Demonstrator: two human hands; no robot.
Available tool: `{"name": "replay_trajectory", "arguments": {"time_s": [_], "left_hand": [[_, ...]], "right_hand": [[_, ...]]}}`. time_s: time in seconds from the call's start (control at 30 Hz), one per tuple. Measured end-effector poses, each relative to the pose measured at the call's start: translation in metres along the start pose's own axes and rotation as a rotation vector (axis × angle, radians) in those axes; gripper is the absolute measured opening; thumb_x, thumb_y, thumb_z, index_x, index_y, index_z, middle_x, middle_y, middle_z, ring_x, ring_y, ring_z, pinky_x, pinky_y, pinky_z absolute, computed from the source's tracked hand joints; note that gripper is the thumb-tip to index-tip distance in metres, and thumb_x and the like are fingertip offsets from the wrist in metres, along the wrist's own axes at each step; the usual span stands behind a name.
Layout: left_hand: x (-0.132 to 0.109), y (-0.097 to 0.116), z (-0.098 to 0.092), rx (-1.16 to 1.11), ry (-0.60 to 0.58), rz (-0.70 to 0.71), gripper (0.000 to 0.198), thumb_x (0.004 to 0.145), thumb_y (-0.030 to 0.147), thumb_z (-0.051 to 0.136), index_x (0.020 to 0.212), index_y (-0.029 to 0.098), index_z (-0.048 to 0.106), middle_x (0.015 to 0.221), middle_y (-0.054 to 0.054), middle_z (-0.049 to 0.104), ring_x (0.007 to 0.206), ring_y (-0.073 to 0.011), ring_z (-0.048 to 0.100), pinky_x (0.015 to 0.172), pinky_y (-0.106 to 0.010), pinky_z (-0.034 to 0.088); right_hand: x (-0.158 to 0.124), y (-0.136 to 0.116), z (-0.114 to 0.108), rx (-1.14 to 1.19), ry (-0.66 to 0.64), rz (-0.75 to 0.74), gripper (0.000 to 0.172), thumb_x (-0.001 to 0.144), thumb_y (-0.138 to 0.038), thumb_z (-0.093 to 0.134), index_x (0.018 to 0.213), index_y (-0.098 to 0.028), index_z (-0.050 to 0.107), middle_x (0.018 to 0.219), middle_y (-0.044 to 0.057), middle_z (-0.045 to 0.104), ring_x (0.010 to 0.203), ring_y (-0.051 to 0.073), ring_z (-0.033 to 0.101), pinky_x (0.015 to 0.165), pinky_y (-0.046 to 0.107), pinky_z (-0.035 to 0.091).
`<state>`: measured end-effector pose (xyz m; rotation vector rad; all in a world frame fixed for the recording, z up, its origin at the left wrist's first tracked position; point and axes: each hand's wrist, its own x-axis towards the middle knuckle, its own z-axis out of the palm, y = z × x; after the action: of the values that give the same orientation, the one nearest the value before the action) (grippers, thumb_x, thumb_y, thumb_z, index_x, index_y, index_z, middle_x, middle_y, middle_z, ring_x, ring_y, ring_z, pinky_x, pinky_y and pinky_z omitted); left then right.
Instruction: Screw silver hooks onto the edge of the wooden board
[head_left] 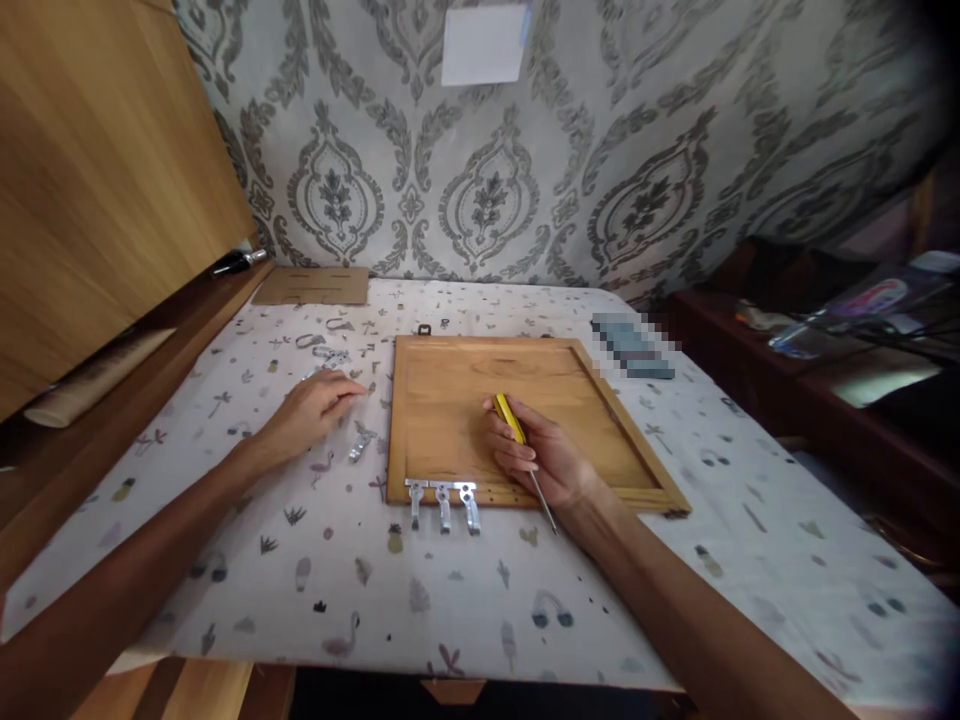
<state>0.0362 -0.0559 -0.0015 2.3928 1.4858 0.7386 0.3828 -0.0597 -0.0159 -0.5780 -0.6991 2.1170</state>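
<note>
1 head-level view, facing forward and down, close over table (450, 610), wall (487, 200) ahead

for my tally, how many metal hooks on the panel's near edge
3 on the wooden panel: left hook near its left corner, middle hook beside it, right hook nearest the screwdriver. The right forearm could hide another.

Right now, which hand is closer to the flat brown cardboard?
The left hand, below the cardboard in view; the right hand is farther off, over the wooden board, holding a yellow screwdriver.
</note>
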Motion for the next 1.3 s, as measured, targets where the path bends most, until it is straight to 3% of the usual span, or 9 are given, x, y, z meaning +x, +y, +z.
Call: {"name": "replay_trajectory", "arguments": {"time_s": [0.27,0.47,0.7,0.83,0.93,1.0,1.17,1.3], "left_hand": [[-0.015,0.005,0.007,-0.139,-0.186,0.078,0.027,0.101,0.032,0.051,0.102,0.022,0.076,0.102,-0.007,0.073,0.098,-0.0220,0.068,0.089,-0.034,0.052],[-0.018,0.010,0.003,-0.151,-0.234,0.061,0.018,0.098,0.025,0.049,0.100,0.022,0.067,0.103,-0.005,0.068,0.101,-0.0215,0.063,0.090,-0.034,0.050],[-0.020,0.015,-0.002,-0.192,-0.291,0.000,0.012,0.097,0.025,0.050,0.098,0.022,0.062,0.106,-0.005,0.064,0.099,-0.0210,0.060,0.088,-0.035,0.052],[-0.022,0.015,-0.003,-0.215,-0.302,-0.041,0.012,0.097,0.027,0.050,0.092,0.022,0.059,0.100,-0.005,0.061,0.090,-0.0200,0.058,0.072,-0.029,0.054],[-0.023,0.016,-0.003,-0.240,-0.306,-0.073,0.013,0.098,0.029,0.051,0.091,0.022,0.059,0.100,-0.006,0.061,0.087,-0.0194,0.058,0.054,-0.021,0.049],[-0.023,0.017,-0.006,-0.261,-0.312,-0.083,0.015,0.099,0.033,0.053,0.095,0.022,0.062,0.105,-0.006,0.062,0.089,-0.0192,0.059,0.052,-0.020,0.048],[-0.022,0.019,-0.016,-0.298,-0.350,-0.052,0.031,0.103,0.047,0.052,0.108,0.021,0.070,0.105,-0.007,0.068,0.091,-0.0204,0.064,0.075,-0.028,0.056],[-0.019,0.011,-0.019,-0.245,-0.385,-0.003,0.037,0.099,0.056,0.062,0.114,0.024,0.074,0.116,-0.007,0.071,0.107,-0.0249,0.066,0.097,-0.034,0.052]], "right_hand": [[-0.006,0.002,0.001,-0.034,-0.007,-0.024,0.015,0.100,-0.031,0.070,0.097,-0.017,0.067,0.065,-0.008,0.052,0.041,0.002,0.032,0.033,0.009,0.033],[-0.007,0.001,0.002,-0.044,-0.005,-0.045,0.020,0.093,-0.032,0.079,0.095,-0.015,0.070,0.064,-0.008,0.052,0.041,0.002,0.031,0.033,0.009,0.033],[-0.007,0.002,-0.001,-0.057,0.025,-0.037,0.018,0.095,-0.033,0.076,0.096,-0.017,0.068,0.064,-0.008,0.051,0.041,0.002,0.032,0.033,0.009,0.032],[-0.008,0.002,0.000,-0.070,0.020,-0.040,0.019,0.095,-0.033,0.077,0.097,-0.016,0.069,0.066,-0.008,0.052,0.041,0.001,0.032,0.034,0.009,0.033],[-0.009,0.001,0.003,-0.078,0.006,-0.049,0.018,0.095,-0.032,0.077,0.096,-0.016,0.069,0.065,-0.008,0.052,0.041,0.002,0.031,0.033,0.009,0.032],[-0.008,0.000,0.005,-0.079,0.001,-0.053,0.018,0.094,-0.031,0.077,0.095,-0.015,0.069,0.064,-0.008,0.052,0.040,0.002,0.030,0.033,0.009,0.032],[-0.008,0.000,0.008,-0.062,0.043,-0.051,0.016,0.095,-0.029,0.074,0.094,-0.014,0.069,0.062,-0.008,0.050,0.040,0.003,0.028,0.032,0.010,0.030],[-0.007,0.000,0.008,-0.057,0.092,-0.038,0.018,0.104,-0.030,0.060,0.096,-0.016,0.067,0.063,-0.008,0.047,0.041,0.004,0.029,0.034,0.010,0.030]]}}
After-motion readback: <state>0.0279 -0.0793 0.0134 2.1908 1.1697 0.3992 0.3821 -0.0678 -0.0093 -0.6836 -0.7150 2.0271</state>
